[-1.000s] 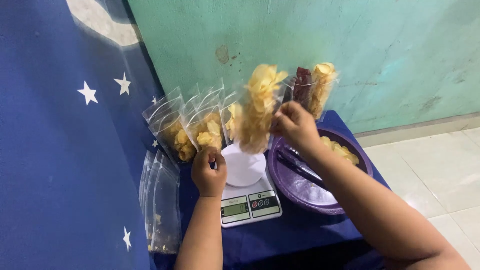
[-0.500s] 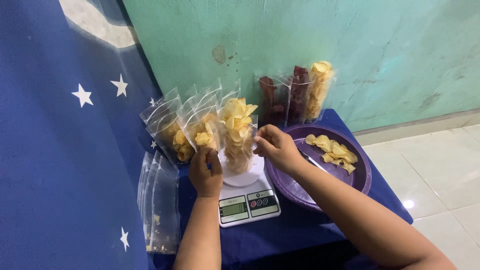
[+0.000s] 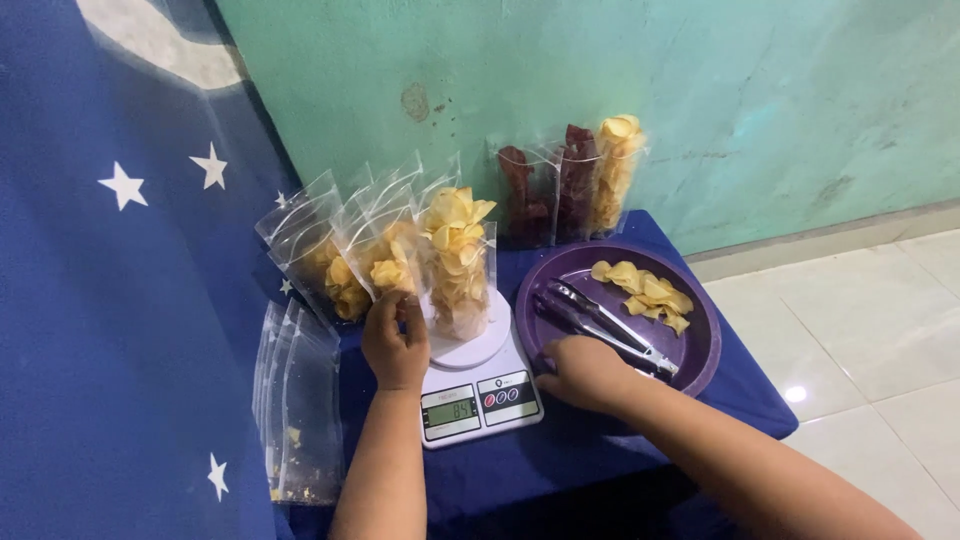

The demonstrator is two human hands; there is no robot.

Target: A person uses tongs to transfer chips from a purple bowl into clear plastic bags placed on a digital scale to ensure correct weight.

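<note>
A bag of chips [image 3: 458, 262] is stood upright on the scale [image 3: 478, 385] for weighing. The left hand [image 3: 394, 340] is closed on a neighbouring bag [image 3: 385, 262], steadying it; the right hand [image 3: 585, 373] is rested loosely curled, empty, at the bowl [image 3: 700, 365] rim beside the tongs [image 3: 610, 328].

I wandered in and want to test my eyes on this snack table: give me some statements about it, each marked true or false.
1. A clear plastic pouch of yellow chips stands on the white digital kitchen scale. True.
2. The round purple plastic tray is filled to the brim with chips. False: only a small heap lies at its far side.
3. Metal tongs lie in the tray. True.
4. The right hand holds the tongs up in the air. False: it rests at the tray's near rim.
5. The left hand is beside the scale's platform. True.
</note>
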